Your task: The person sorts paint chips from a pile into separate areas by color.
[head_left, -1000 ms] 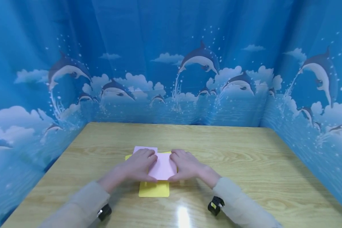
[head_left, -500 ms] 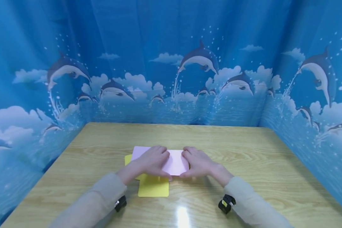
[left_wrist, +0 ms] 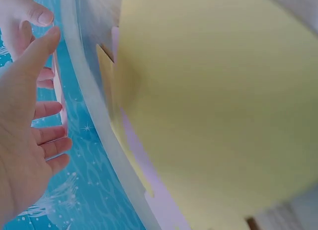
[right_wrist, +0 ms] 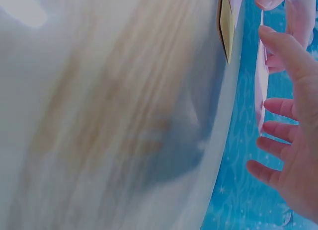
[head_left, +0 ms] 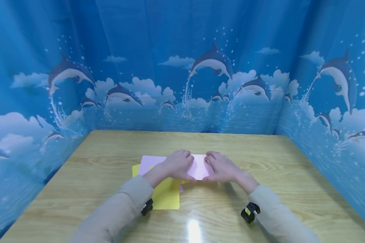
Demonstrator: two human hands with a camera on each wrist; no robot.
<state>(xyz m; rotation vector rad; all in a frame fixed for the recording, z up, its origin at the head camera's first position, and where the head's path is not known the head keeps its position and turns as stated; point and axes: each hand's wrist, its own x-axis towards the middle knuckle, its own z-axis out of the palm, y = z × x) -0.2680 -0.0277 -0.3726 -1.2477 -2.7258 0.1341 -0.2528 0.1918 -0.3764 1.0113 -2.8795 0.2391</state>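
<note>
A thin light-pink sheet [head_left: 197,167] is held up off the table, stretched between my two hands. My left hand [head_left: 178,164] pinches its left edge with thumb and fingers, and my right hand [head_left: 222,167] grips the right edge the same way. In both wrist views the pink sheet [left_wrist: 58,86] appears nearly edge-on, clear of the tabletop. Below and to the left, yellow sheets [head_left: 166,196] and lavender-pink sheets [head_left: 151,162] lie overlapping on the table. My left forearm hides part of that pile.
The wood-grain table [head_left: 261,189] reaches back to a blue curtain [head_left: 176,40] printed with dolphins, which also hangs along both sides. A small black device [head_left: 250,212] is strapped at each wrist. Light glares on the table's front.
Both hands have carried the pink sheet up and to the right, away from the pile. More of the yellow and lavender-pink sheets beneath now shows.
</note>
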